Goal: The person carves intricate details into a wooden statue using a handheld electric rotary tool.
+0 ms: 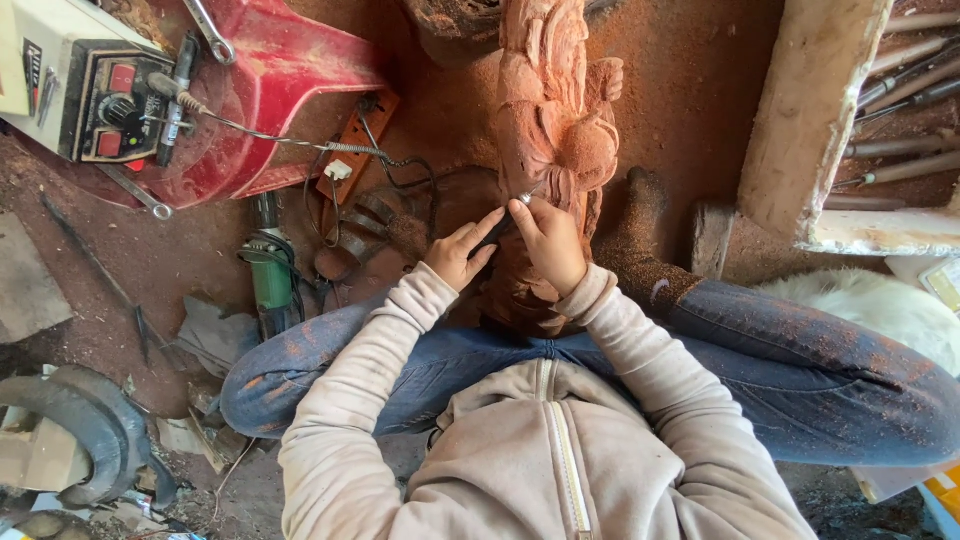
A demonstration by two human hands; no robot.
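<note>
- Carving (553, 130) of reddish wood is lying on the floor between the person's legs.
- Right hand (550, 240) is pinching a small metal-tipped tool (520, 205) against it.
- Left hand (460, 255) is resting beside, fingers loosely extended, touching the tool.
- Green power tool (270, 275) is lying nearby.

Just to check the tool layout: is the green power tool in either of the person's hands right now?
No, the green power tool lies on the dusty floor, apart from both hands, which work at the reddish wood carving.
</note>
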